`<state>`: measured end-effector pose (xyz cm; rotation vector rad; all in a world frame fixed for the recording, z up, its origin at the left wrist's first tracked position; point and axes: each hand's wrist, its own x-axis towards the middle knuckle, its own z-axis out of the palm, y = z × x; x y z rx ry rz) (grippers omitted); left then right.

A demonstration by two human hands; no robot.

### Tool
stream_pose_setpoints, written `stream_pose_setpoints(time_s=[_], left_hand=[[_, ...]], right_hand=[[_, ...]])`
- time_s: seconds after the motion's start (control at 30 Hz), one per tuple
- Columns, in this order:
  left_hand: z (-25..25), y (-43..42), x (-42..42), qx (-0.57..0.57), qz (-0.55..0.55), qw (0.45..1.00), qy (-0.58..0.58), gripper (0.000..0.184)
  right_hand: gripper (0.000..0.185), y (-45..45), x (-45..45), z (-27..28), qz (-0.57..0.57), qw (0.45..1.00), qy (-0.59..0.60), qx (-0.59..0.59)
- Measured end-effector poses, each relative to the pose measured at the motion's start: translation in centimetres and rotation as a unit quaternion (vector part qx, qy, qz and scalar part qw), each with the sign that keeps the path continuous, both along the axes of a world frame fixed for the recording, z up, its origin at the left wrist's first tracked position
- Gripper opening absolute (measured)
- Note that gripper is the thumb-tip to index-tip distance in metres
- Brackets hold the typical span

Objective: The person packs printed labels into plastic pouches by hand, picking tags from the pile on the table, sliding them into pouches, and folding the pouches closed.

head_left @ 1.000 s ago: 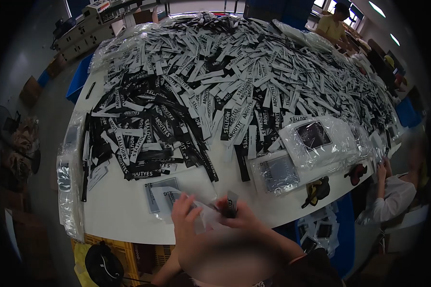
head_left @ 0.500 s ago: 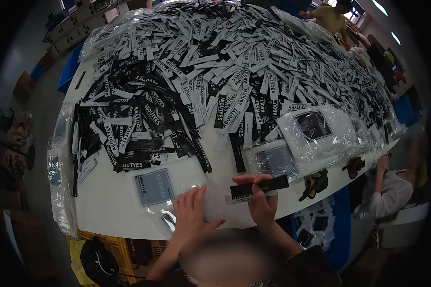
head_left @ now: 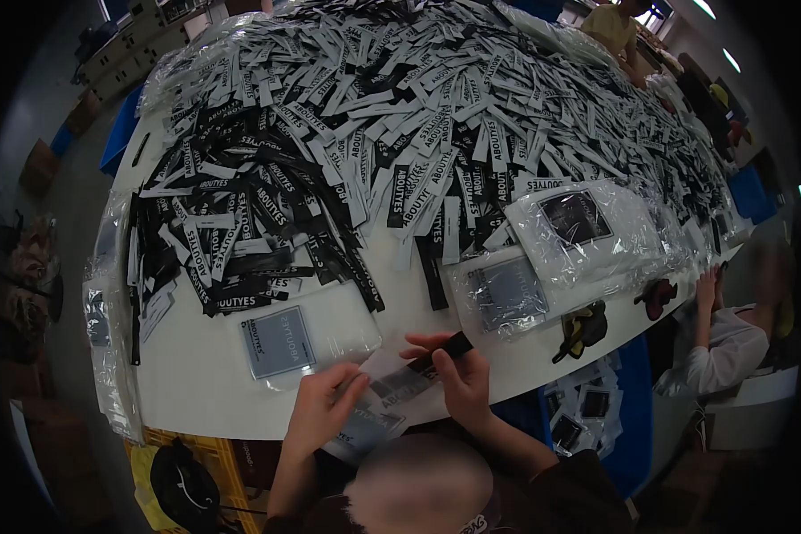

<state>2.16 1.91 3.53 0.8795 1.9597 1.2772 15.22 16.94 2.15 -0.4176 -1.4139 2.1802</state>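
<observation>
Head view: two hands meet over a clear bag and a black strip

Down at the near edge of the table, the person's left hand has thumb and fingertips pinched together on a clear bag. Grey printing shows through the plastic, and the bag hangs below the hands at the table's edge. Over on the other side, the right hand clamps a black strip under its thumb, one end poking up past the fingers. The strip's lettered part slants between the two hands, over the bag's plastic; I can't tell from here whether it lies inside or on top.

Just beyond the left hand, a flat printed bag lies on the table with its grey panel facing up. Farther back spreads a great heap of labels, black and white, many reading ABOUTYES. Right of the hands sit two plastic-wrapped packs, a smaller one touching a bigger one, with a yellow-and-black object near them. Below that, a blue bin holds more printed bags. Another person in a pale top is at the table's right end.
</observation>
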Motion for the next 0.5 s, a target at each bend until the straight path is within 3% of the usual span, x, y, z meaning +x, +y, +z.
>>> stream_pose_setpoints(time_s=[0.1,0.13,0.17,0.2,0.27,0.3,0.37,0.4,0.47,0.5], left_hand=[[0.4,0.0,0.2,-0.023,0.006,1.0,-0.009,0.012],[0.4,-0.1,0.2,-0.024,0.005,1.0,-0.009,0.012],[0.4,-0.1,0.2,-0.016,-0.009,1.0,-0.01,0.012],[0.4,-0.1,0.2,-0.007,-0.023,1.0,-0.012,0.012],[0.8,0.0,0.5,-0.008,-0.056,0.998,-0.002,0.012],[0.9,0.2,0.7,-0.01,-0.087,0.996,0.008,0.012],[0.6,0.8,1.7,0.007,-0.091,0.996,0.019,0.012],[0.5,1.1,2.0,0.025,-0.094,0.995,0.03,0.011],[1.4,1.1,2.2,0.009,-0.083,0.996,0.026,0.011],[1.7,1.0,2.3,-0.006,-0.073,0.997,0.021,0.011]], right_hand=[[0.019,1.3,0.5,0.7,-0.046,0.994,-0.067,0.074],[0.02,2.2,1.1,0.8,0.083,0.967,-0.154,0.184],[0.021,3.1,1.5,1.0,0.208,0.905,-0.233,0.289],[0.021,3.9,1.7,1.2,0.206,0.905,-0.234,0.289],[0.022,5.2,1.7,1.3,0.41,0.863,-0.218,0.2],[0.022,5.5,1.4,0.4,0.41,0.862,-0.219,0.2],[0.023,6.1,0.9,-1.7,0.541,0.809,-0.139,0.18],[0.023,5.6,0.7,-1.8,0.542,0.809,-0.139,0.182],[0.023,3.8,0.3,-2.2,0.499,0.776,-0.292,0.252],[0.023,3.8,0.2,-1.9,0.5,0.776,-0.291,0.251]])
